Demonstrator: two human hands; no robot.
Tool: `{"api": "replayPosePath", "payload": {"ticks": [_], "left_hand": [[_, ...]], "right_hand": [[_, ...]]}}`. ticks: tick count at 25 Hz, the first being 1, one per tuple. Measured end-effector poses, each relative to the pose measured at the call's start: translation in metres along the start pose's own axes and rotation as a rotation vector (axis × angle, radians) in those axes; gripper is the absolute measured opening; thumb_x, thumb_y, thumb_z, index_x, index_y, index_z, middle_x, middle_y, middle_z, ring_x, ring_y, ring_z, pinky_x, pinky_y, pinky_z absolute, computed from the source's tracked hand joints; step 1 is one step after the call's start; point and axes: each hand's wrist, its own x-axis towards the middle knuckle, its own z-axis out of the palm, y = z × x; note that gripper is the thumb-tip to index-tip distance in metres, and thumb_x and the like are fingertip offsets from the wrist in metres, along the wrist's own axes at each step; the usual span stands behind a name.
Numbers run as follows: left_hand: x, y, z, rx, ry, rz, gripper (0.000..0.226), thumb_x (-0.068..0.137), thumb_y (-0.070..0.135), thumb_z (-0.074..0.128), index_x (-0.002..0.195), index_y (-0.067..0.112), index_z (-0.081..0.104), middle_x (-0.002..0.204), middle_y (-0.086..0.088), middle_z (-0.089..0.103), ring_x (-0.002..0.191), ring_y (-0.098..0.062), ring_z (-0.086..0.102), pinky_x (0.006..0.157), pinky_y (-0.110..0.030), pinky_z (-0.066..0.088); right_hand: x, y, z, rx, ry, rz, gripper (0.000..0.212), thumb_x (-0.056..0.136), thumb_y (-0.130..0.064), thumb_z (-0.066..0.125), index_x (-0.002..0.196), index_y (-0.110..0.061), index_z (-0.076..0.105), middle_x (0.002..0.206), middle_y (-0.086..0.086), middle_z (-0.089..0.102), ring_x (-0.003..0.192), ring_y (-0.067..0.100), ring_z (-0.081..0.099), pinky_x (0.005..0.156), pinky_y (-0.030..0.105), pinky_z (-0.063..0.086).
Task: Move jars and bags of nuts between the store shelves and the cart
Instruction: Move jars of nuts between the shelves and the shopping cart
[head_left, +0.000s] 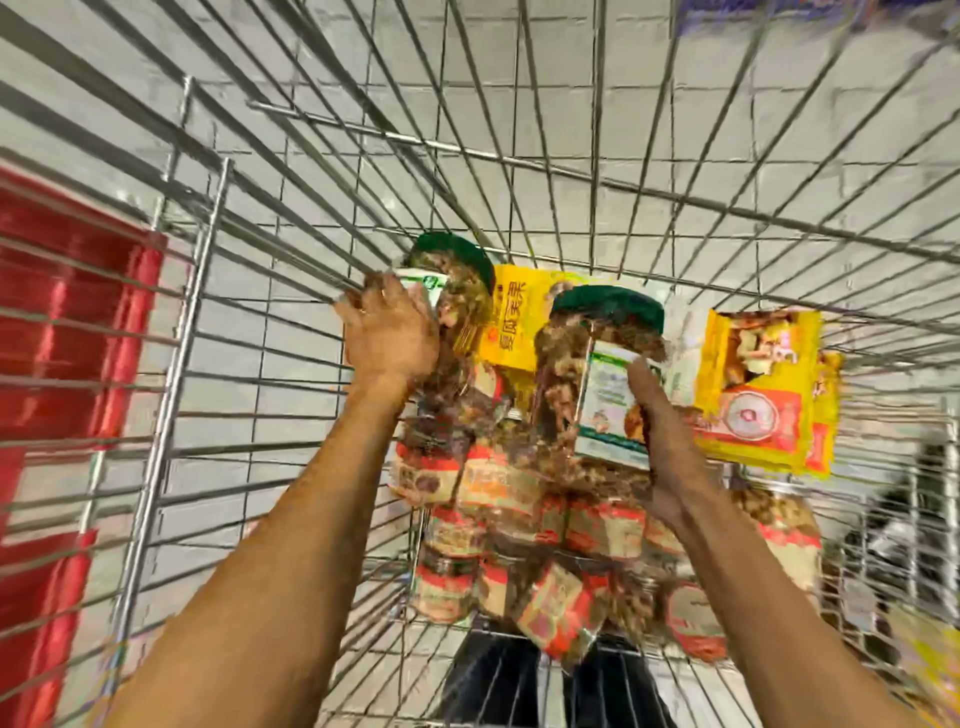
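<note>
Legible text is limited to one item: the yellow bag (511, 325) at frame centre, behind the two green-lidded jars, carries a vertical column of dark Chinese-style characters, too blurred to transcribe. The white label (613, 405) on the right-hand jar shows lines of print, unreadable. The yellow bag at right (758, 384) bears a round red emblem without readable wording.
</note>
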Motion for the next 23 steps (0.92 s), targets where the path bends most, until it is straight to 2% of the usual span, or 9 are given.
{"api": "replayPosePath", "payload": {"ticks": [2,4,6,7,10,12,15,18,23], "left_hand": [[0.001,-0.006,0.001,-0.101,0.044,0.004,0.06,0.095,0.044,0.044,0.135,-0.001,0.04,0.132,-0.027,0.048,0.122,-0.039,0.044,0.102,-0.043,0.031],[0.004,-0.01,0.003,-0.414,-0.003,-0.047,0.064,0.081,0.056,0.061,0.119,0.005,0.057,0.116,-0.02,0.062,0.112,-0.032,0.056,0.094,-0.037,0.045],[-0.002,-0.005,0.002,-0.925,-0.322,-0.247,0.048,0.082,0.058,0.06,0.097,0.013,0.067,0.094,-0.01,0.072,0.09,-0.022,0.068,0.081,-0.033,0.056],[-0.003,-0.002,0.002,-1.033,-0.449,-0.345,0.049,0.083,0.06,0.056,0.094,0.014,0.069,0.095,-0.01,0.073,0.09,-0.024,0.069,0.084,-0.037,0.056],[0.005,0.008,0.012,-1.147,-0.563,-0.48,0.048,0.073,0.058,0.069,0.097,0.015,0.069,0.095,-0.01,0.073,0.083,-0.025,0.07,0.083,-0.042,0.057],[0.009,0.017,0.015,-1.228,-0.572,-0.488,0.052,0.071,0.054,0.074,0.103,0.013,0.067,0.092,-0.005,0.073,0.076,-0.021,0.07,0.075,-0.036,0.058],[0.008,0.017,0.018,-1.236,-0.574,-0.505,0.07,0.065,0.055,0.076,0.117,0.01,0.064,0.106,-0.01,0.07,0.092,-0.027,0.069,0.087,-0.045,0.055],[-0.008,0.005,0.011,-1.372,-0.744,-0.51,0.056,0.062,0.053,0.074,0.099,0.011,0.071,0.081,-0.011,0.074,0.067,-0.023,0.071,0.073,-0.042,0.059],[-0.068,0.015,-0.048,-1.419,-0.81,-0.38,0.036,0.057,0.047,0.069,0.073,0.015,0.078,0.072,-0.006,0.074,0.061,-0.018,0.071,0.056,-0.034,0.059]], "right_hand": [[-0.001,0.001,-0.004,0.041,-0.002,0.004,0.045,0.066,-0.053,0.059,0.088,-0.016,0.07,0.07,0.002,0.074,0.056,0.017,0.07,0.045,0.029,0.056],[-0.001,0.002,-0.008,0.05,-0.037,-0.015,0.051,0.047,-0.06,0.075,0.077,-0.018,0.077,0.073,0.002,0.074,0.059,0.017,0.071,0.048,0.03,0.057],[-0.002,0.002,-0.012,0.036,-0.058,-0.031,0.06,0.03,-0.062,0.083,0.074,-0.022,0.079,0.077,0.002,0.075,0.063,0.017,0.071,0.051,0.031,0.058],[0.0,0.002,-0.013,0.039,-0.058,-0.039,0.057,0.035,-0.062,0.081,0.075,-0.022,0.078,0.077,0.002,0.075,0.063,0.017,0.072,0.051,0.031,0.058],[0.01,0.004,-0.02,0.072,-0.011,-0.023,0.045,0.061,-0.054,0.062,0.087,-0.019,0.072,0.078,0.003,0.075,0.065,0.018,0.072,0.051,0.03,0.057],[0.015,0.004,-0.022,0.06,-0.004,-0.021,0.047,0.063,-0.053,0.059,0.093,-0.019,0.069,0.083,0.004,0.075,0.069,0.018,0.072,0.058,0.033,0.06],[0.015,-0.001,-0.023,0.046,0.013,-0.045,0.049,0.063,-0.052,0.06,0.097,-0.018,0.069,0.086,0.005,0.075,0.072,0.019,0.072,0.065,0.034,0.06],[0.0,-0.015,-0.025,-0.014,0.014,-0.07,0.046,0.063,-0.054,0.06,0.087,-0.018,0.075,0.087,0.006,0.075,0.072,0.02,0.072,0.061,0.034,0.06],[-0.08,-0.056,-0.016,-0.036,0.008,-0.143,0.045,0.067,-0.055,0.057,0.086,-0.019,0.077,0.085,0.004,0.076,0.072,0.017,0.073,0.056,0.028,0.057]]}}
